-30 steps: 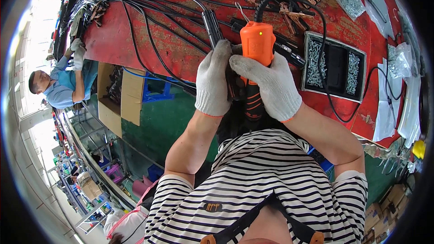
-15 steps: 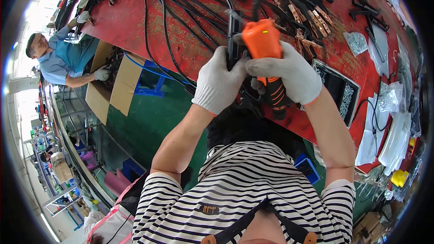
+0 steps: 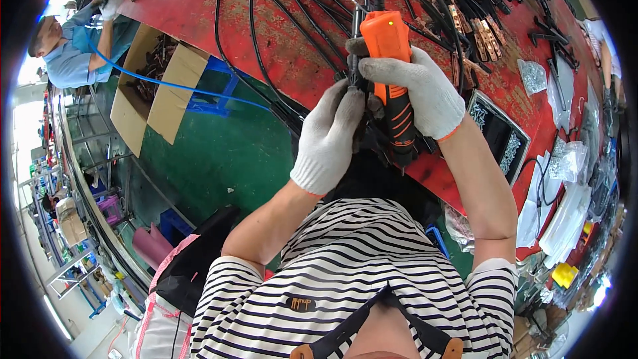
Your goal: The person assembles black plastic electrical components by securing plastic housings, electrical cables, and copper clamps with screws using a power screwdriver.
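My right hand (image 3: 428, 96), in a white knit glove with greyed fingertips, is wrapped round an orange-and-black electric screwdriver (image 3: 387, 38). A dark corded lead arches from its top. My left hand (image 3: 325, 136), gloved alike, pinches a narrow dark fitting (image 3: 356, 66) on the end of a black cable, upright just left of the screwdriver. The right fingertips reach across and touch that fitting. Its lower end is hidden by the left fingers. Both hands are over the near edge of the red table (image 3: 292, 26).
Black cables (image 3: 252, 20) trail across the table. Copper parts (image 3: 486, 40) and a tray (image 3: 512, 149) of screws are to the right, near plastic bags (image 3: 531, 76). At left stands an open cardboard box (image 3: 174, 93), crossed by a blue cord (image 3: 159, 81), beside another gloved person (image 3: 73, 53).
The dark fitting has turned and now shows a slim metallic upper part. My left hand has shifted slightly lower on it. The blue cord has risen in front of the box; the other person's hands have come together.
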Demonstrator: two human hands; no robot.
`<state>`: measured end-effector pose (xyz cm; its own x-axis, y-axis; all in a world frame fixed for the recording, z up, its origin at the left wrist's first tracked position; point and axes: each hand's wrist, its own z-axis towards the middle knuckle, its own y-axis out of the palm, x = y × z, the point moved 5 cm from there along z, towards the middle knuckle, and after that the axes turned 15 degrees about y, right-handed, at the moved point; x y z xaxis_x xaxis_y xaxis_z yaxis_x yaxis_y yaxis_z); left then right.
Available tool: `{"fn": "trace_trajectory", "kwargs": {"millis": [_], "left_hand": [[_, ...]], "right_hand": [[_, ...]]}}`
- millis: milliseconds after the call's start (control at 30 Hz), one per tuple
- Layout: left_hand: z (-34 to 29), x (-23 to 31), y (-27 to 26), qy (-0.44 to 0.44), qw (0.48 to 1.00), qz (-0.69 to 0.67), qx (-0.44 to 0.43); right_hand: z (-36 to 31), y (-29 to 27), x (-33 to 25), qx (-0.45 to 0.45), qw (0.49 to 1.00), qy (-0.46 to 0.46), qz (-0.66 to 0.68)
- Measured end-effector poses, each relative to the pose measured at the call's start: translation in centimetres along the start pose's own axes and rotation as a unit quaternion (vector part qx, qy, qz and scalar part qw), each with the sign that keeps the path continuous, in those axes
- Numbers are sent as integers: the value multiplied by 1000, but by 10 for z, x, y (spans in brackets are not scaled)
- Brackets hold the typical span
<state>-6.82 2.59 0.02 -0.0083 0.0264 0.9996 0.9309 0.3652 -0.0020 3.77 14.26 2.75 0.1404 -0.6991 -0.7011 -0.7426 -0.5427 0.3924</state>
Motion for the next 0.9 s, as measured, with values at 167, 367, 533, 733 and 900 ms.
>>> {"fn": "trace_trajectory", "kwargs": {"millis": [167, 367, 533, 733, 900], "left_hand": [[-21, -5, 9, -242, 925, -293, 12], [-30, -5, 13, -195, 958, -206, -49], [-25, -23, 8, -123, 978, -153, -73], [-17, -20, 6, -136, 977, -154, -64], [-15, -15, 11, -107, 977, -176, -52]], "right_hand": [[-4, -9, 6, 9, 1000, 4, 14], [-5, -18, 7, 0, 998, -25, 49], [-13, -21, 4, 0, 996, -26, 85], [-48, -54, -10, 62, 986, -133, 80], [-104, -109, -15, 111, 947, -250, 169]]}}
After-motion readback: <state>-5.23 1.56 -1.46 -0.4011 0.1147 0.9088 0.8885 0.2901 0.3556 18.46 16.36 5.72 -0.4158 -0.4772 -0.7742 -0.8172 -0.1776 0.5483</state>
